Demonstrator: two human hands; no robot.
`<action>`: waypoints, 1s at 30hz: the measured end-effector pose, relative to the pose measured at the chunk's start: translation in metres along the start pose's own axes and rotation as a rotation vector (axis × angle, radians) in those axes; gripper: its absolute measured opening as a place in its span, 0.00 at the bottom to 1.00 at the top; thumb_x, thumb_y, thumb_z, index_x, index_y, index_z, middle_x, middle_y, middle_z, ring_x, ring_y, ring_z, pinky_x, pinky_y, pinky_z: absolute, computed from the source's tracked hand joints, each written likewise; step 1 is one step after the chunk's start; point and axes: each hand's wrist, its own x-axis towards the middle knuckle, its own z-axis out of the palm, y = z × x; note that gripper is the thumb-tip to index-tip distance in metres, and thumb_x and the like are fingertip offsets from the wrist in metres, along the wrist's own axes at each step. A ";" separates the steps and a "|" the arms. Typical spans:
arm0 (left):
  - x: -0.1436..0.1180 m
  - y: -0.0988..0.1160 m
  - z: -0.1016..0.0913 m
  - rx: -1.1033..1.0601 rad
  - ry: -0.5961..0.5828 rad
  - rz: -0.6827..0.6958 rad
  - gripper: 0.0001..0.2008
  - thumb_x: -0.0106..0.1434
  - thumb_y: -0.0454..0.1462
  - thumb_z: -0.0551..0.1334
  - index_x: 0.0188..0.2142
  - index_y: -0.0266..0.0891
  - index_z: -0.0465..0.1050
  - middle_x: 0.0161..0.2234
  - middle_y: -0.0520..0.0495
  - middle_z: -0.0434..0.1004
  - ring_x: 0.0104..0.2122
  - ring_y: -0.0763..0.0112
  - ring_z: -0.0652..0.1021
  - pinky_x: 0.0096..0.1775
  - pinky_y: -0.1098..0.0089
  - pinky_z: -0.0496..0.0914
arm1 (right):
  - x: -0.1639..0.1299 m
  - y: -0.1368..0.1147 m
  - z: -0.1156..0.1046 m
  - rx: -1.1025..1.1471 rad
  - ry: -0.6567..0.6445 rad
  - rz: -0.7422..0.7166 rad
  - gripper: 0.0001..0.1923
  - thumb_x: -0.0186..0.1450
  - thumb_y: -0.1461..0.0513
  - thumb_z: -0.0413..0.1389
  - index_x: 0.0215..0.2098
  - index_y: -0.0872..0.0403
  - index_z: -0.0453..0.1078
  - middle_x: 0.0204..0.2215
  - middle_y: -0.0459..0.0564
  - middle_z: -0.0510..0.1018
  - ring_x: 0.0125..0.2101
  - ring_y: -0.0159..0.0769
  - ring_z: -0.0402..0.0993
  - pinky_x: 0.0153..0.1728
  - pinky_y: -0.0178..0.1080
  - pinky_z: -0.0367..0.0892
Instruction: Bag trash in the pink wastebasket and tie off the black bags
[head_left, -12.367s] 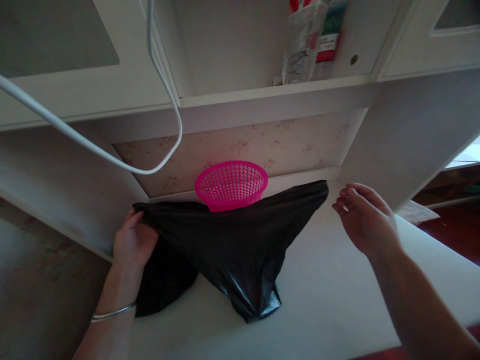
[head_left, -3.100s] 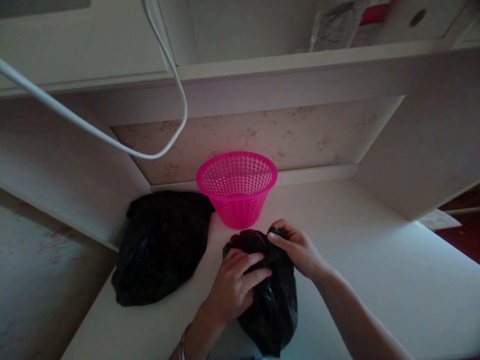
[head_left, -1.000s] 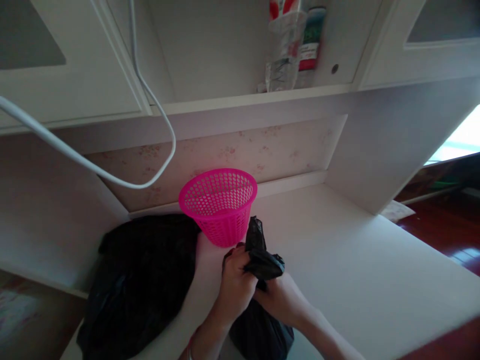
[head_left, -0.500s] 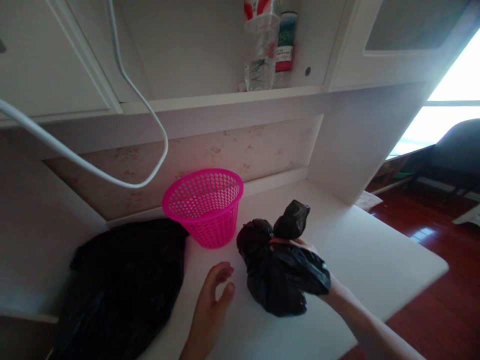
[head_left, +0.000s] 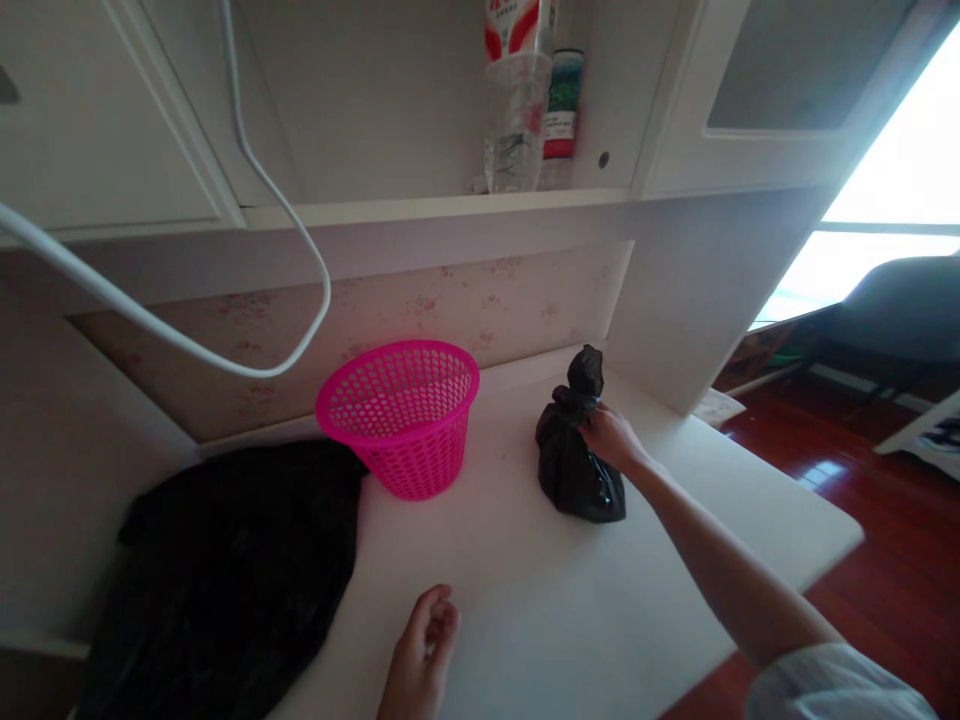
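Observation:
A small tied black garbage bag [head_left: 579,460] stands upright on the white desk, with a bunched knot of plastic at its top. My right hand [head_left: 606,436] grips it from the right side, just under the knot; some of the fingers are hidden behind the plastic. My left hand [head_left: 426,635] hovers low over the desk's front part, its fingers loosely curled, with a small gap to the thumb and nothing held. Between the bags, a pink plastic basket [head_left: 420,460] stands against the back panel.
A big black plastic bag [head_left: 232,580] lies spread over the left side. A white cable [head_left: 247,368] hangs in front of the cupboard. Above, a shelf [head_left: 375,208] carries a clear plastic container [head_left: 514,130] and a green-and-red can [head_left: 562,105]. The white desk [head_left: 720,520] ends at a rounded right corner.
My right hand has carried the tied black bag back and to the right, down to the desk. My left hand has drawn back toward me and its fingers have curled closer.

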 end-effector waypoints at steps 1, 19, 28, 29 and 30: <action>0.001 -0.003 0.000 -0.002 0.004 -0.009 0.35 0.59 0.64 0.65 0.52 0.39 0.77 0.44 0.39 0.85 0.47 0.53 0.84 0.52 0.60 0.76 | 0.002 0.002 0.003 0.000 0.000 0.008 0.15 0.71 0.60 0.54 0.48 0.59 0.81 0.53 0.66 0.80 0.42 0.51 0.82 0.41 0.43 0.71; -0.012 0.007 -0.109 0.595 0.641 0.411 0.22 0.69 0.53 0.59 0.45 0.41 0.83 0.48 0.37 0.84 0.49 0.49 0.83 0.56 0.52 0.75 | -0.183 -0.071 0.079 0.492 0.158 -0.221 0.10 0.74 0.57 0.56 0.52 0.47 0.72 0.49 0.58 0.80 0.45 0.47 0.82 0.33 0.43 0.81; -0.010 -0.008 -0.110 1.059 0.460 0.107 0.20 0.70 0.38 0.58 0.57 0.40 0.80 0.58 0.36 0.82 0.56 0.46 0.80 0.62 0.42 0.66 | -0.199 -0.120 0.109 0.723 -0.453 -0.365 0.10 0.75 0.56 0.52 0.46 0.46 0.74 0.46 0.51 0.81 0.37 0.39 0.83 0.41 0.41 0.78; -0.014 -0.011 -0.105 1.050 0.437 0.111 0.19 0.71 0.37 0.57 0.55 0.41 0.81 0.56 0.38 0.84 0.53 0.49 0.82 0.60 0.47 0.70 | -0.200 -0.122 0.111 0.744 -0.493 -0.346 0.10 0.74 0.55 0.52 0.46 0.46 0.74 0.46 0.51 0.81 0.38 0.40 0.83 0.41 0.41 0.78; -0.018 -0.012 -0.099 1.036 0.414 0.123 0.19 0.71 0.37 0.56 0.55 0.42 0.82 0.54 0.41 0.85 0.52 0.53 0.83 0.58 0.52 0.73 | -0.201 -0.124 0.113 0.768 -0.526 -0.311 0.11 0.74 0.54 0.52 0.46 0.46 0.75 0.44 0.51 0.82 0.37 0.40 0.83 0.40 0.42 0.78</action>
